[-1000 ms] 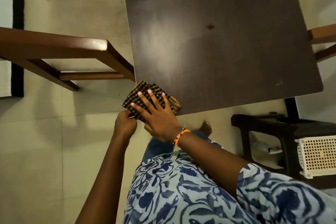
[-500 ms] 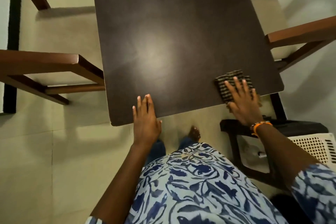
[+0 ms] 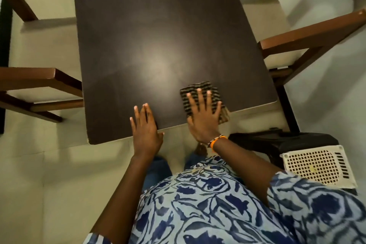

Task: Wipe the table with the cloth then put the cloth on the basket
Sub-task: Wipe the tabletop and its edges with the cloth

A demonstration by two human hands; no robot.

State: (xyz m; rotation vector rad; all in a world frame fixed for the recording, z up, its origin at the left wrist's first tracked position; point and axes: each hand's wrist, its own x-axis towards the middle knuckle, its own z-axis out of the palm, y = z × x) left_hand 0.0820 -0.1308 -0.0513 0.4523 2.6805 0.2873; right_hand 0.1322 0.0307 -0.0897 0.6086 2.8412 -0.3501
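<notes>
Dark brown wooden table (image 3: 158, 35) lies before you. Your left hand (image 3: 145, 130) rests flat on its near edge, holding nothing. Your right hand (image 3: 205, 115), fingers spread, presses the folded striped cloth (image 3: 200, 87), long axis pointing away, near the right corner. White perforated plastic basket (image 3: 316, 166) at far right; contents unclear.

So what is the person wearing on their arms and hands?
Both arms are bare below short sleeves of a light blue top with a dark blue swirly flower pattern. The right hand has a bright orange band and a beaded bracelet at the wrist. The left hand wears nothing, with no rings or gloves showing on either.
</notes>
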